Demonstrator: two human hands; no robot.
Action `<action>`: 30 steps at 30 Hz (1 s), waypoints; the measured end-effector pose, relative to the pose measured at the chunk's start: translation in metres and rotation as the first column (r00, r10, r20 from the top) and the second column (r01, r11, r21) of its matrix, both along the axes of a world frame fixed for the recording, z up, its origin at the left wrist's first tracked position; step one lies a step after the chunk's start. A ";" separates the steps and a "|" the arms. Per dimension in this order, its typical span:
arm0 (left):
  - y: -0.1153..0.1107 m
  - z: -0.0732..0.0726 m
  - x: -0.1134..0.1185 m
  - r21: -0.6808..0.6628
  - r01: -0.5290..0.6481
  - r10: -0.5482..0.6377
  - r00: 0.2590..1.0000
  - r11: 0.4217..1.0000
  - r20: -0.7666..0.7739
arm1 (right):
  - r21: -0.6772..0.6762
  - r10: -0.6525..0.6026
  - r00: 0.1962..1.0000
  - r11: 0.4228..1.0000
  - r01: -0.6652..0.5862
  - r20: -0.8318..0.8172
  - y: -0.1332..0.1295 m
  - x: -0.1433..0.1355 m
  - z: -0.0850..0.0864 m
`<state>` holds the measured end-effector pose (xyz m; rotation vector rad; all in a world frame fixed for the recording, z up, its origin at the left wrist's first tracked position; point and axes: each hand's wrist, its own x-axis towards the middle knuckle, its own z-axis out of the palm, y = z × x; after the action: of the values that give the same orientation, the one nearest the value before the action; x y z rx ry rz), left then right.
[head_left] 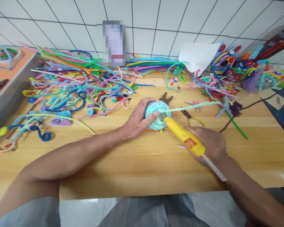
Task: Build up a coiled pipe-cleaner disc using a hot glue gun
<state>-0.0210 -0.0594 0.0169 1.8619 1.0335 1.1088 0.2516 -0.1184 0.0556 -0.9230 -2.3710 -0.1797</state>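
My left hand (142, 118) is closed round a coil of blue and green pipe cleaner (156, 108), its thumb across the top. From the coil a pale green pipe cleaner (194, 106) runs out to the right. In my right hand (209, 142) is a yellow hot glue gun (180, 130), with a clear glue stick (214, 167) poking out of its back. The nozzle points at the middle of the coil, and I cannot tell if it touches. Dark-jawed pliers (166, 97) lie just behind the coil.
Loose pipe cleaners (68, 88) cover the left and back of the wooden table (132, 170). Yellow-handled pliers (195, 119) and small scissors (197, 108) lie to the right, near a black cord (251, 105). A phone (115, 44) leans on the tiled wall; finished colourful figures (248, 69) stand back right.
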 end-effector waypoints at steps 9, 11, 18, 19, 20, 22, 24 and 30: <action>0.000 -0.003 -0.001 0.009 0.001 -0.001 1.000 1.000 0.013 | 0.009 0.002 1.000 1.000 -0.002 0.015 0.000 0.000 0.003; 0.000 -0.003 -0.001 0.008 0.000 -0.001 1.000 1.000 0.017 | 0.014 0.002 1.000 1.000 -0.003 0.025 0.000 0.001 0.003; 0.000 -0.001 -0.002 0.003 0.004 -0.004 1.000 1.000 -0.010 | 0.019 0.019 0.999 1.000 -0.019 0.026 0.003 0.001 0.005; 0.000 -0.001 -0.002 0.004 0.001 -0.001 1.000 1.000 -0.013 | 0.015 0.022 1.000 1.000 -0.022 0.020 0.003 0.000 0.004; 0.000 -0.001 -0.002 0.009 0.001 0.000 1.000 1.000 -0.014 | 0.012 0.024 1.000 1.000 -0.024 0.015 0.002 0.000 0.004; 0.000 -0.002 -0.002 0.020 0.006 -0.006 1.000 1.000 -0.011 | 0.010 0.022 1.000 1.000 -0.022 0.013 0.002 -0.001 0.003; 0.000 -0.003 -0.002 0.029 0.013 -0.013 1.000 0.999 -0.001 | 0.011 0.008 1.000 1.000 -0.009 0.019 0.000 -0.002 0.002; 0.001 -0.005 -0.001 0.040 0.006 -0.007 1.000 0.999 0.012 | 0.009 -0.029 0.999 1.000 0.029 0.015 -0.002 0.000 0.000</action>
<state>-0.0223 -0.0582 0.0117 1.8862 1.0041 1.1434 0.2517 -0.1199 0.0556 -0.9555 -2.3698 -0.2084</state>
